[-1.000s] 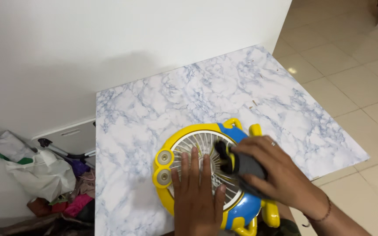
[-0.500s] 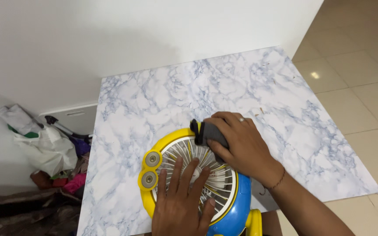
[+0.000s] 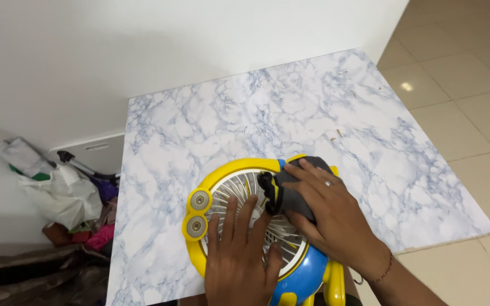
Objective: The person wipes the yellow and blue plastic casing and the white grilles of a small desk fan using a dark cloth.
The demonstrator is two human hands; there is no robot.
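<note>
Since half a second ago, the right hand [image 3: 327,212] has slid its dark grey cloth [image 3: 290,190] down from the top rim of the fan toward the upper right part of the grille, and the fan sits slightly further up and to the right in view.

Seen from above, a toy-like yellow and blue desk fan [image 3: 256,226] lies face up on a white, blue-veined marble-pattern worktop [image 3: 290,113], at its near edge. Two round grey knobs [image 3: 198,214] sit on the fan's left rim. Its white slatted grille [image 3: 239,190] faces the camera.

The left hand [image 3: 239,260] lies flat on the grille, fingers [image 3: 231,218] spread apart and pressing down, holding nothing. The right hand's fingers are closed over the bunched cloth, pinning it against the grille and the blue edge; a ring shows on one finger and a thread bracelet [image 3: 384,272] on the wrist.

Wiping goes best, in my judgement, with the flat hand bearing steadily so the fan cannot skid, and the cloth drawn along the slats rather than across them, with light pressure so the thin ribs do not bend.

Left of the worktop, on the floor, lie a white plastic bag [image 3: 63,195] and bright crumpled fabrics [image 3: 94,235]. Beige floor tiles [image 3: 460,68] lie to the right, and a white wall [image 3: 171,45] behind.
</note>
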